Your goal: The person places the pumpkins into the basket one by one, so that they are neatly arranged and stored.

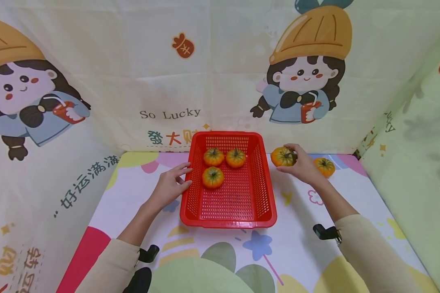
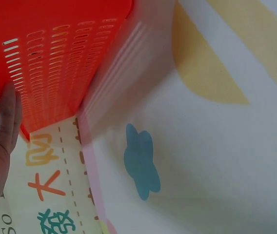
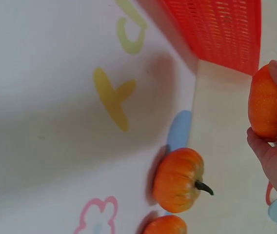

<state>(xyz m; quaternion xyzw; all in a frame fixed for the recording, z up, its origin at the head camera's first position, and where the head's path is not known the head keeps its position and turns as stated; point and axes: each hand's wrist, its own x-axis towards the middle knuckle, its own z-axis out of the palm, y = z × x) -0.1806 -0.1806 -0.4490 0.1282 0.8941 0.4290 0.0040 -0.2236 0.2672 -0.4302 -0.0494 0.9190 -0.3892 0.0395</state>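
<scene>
A red plastic basket point(image 1: 227, 224) with perforated walls stands on the table, holding three small orange pumpkins: one at back left point(image 1: 213, 157), one beside it point(image 1: 236, 158) and one in front point(image 1: 212, 178). My left hand point(image 1: 168, 185) touches its left rim with fairly straight fingers; the left wrist view shows the fingers point(image 2: 7, 117) against the basket wall. Just outside the right rim, my right hand point(image 1: 303, 166) grips another small pumpkin point(image 1: 282, 157) between thumb and fingers, raised above the table in the right wrist view.
Two more pumpkins lie on the table in the right wrist view, one with a dark stem point(image 3: 177, 180) and one cut off by the frame edge point(image 3: 165, 225). A printed cloth wall point(image 1: 227, 81) rises behind the patterned table point(image 1: 132, 175).
</scene>
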